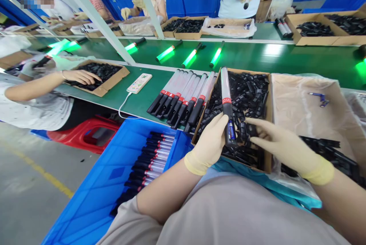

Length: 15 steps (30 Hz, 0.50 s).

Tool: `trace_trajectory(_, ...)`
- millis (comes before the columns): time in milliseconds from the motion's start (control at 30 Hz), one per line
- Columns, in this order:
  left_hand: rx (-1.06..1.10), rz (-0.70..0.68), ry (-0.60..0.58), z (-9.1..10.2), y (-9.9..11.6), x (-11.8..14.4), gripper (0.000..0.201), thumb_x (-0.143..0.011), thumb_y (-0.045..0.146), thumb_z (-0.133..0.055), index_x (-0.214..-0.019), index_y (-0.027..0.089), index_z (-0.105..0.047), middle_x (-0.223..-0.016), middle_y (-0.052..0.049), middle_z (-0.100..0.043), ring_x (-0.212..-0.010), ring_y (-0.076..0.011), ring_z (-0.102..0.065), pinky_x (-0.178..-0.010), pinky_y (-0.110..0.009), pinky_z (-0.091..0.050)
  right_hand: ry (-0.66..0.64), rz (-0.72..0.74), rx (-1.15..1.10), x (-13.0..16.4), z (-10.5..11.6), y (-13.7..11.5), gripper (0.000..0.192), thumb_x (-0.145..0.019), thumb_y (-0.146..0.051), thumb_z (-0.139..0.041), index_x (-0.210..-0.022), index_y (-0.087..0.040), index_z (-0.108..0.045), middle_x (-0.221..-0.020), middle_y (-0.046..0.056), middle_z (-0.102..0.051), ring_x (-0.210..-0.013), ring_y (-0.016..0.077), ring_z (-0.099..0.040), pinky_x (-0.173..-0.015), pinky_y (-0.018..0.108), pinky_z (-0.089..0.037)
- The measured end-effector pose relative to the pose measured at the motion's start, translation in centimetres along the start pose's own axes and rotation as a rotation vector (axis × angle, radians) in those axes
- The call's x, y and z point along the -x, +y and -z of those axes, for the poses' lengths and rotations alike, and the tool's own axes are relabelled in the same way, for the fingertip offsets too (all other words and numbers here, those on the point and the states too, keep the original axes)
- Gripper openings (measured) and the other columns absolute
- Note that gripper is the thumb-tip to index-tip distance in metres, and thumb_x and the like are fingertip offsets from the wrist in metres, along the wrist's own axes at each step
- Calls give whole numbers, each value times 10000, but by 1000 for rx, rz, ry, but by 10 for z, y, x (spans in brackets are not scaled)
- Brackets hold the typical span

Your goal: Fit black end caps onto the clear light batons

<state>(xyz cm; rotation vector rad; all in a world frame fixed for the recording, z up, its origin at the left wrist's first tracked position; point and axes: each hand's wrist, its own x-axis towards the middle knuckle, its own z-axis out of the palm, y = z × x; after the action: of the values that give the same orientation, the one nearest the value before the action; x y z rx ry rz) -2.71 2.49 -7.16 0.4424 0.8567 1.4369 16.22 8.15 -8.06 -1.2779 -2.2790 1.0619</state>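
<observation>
The wand [225, 100] was clear with a red band and black handle; gloves [208, 146] were cream, the crate [94, 203] blue.

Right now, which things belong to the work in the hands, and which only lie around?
In hand:
- left hand holding baton
- right hand over box of black parts

Lying about:
- row of batons
- power strip
- blue crate
- lit batons

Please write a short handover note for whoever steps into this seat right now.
Left hand, gloved, grips an unlit baton with a clear tube and black handle upright.
Right hand, gloved, has its fingers among small black plastic caps in the cardboard box.
Done: lit green batons lie on the green belt.
Left: unlit batons on the bench and in the blue crate.
</observation>
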Motion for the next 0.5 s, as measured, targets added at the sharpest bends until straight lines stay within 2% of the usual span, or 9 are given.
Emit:
trace_trajectory(67, 0, 16, -25, -3, -2, 1, 260, -876, 404, -730, -860, 151, -671, -752, -9, -654, -630, -114, -550, -604, -241, -428, 82, -37, -326, 5, 10, -7, 520, -867, -465, -690, -1328, -240, -606, -1023, 52, -728, -878, 202, -699, -750, 332, -606)
trace_trajectory(133, -1, 40, -49, -7, -4, 2, 260, -880, 404, -724, -906, 149, -680, -780, -16, -662, -655, -121, -566, -620, -243, -445, 124, -52, -518, 12, 16, -17, 489, -836, -482, -744, -1247, -246, -620, -986, 43, -726, -857, 187, -698, -702, 292, -607)
trace_trajectory(300, -26, 106, -127, -15, -7, 4, 309, -893, 440, -698, -1009, 155, -676, -797, -13, -647, -627, -133, -593, -600, -266, -487, 160, -43, -673, 20, 17, -30, 358, -830, -413, -788, -1134, -268, -666, -922, 7, -700, -626, 86, -605, -510, 181, -514)
trace_trajectory(400, -43, 164, -161, -17, -10, 6, 370, -883, 479, -699, -1081, 168, -672, -820, -22, -664, -602, -141, -615, -579, -274, -505, 157, 5, -775, 18, 16, -27, 286, -829, -381, -795, -1076, -278, -696, -951, -4, -695, -685, 85, -628, -606, 189, -563)
trace_trajectory(500, -39, 199, -188, -19, -14, 6, 411, -895, 484, -682, -1154, 165, -663, -848, -45, -688, -609, -144, -632, -581, -268, -513, 210, 22, -712, 18, 14, -22, 216, -888, -407, -736, -1064, -283, -723, -1032, 11, -714, -863, 114, -672, -752, 201, -588)
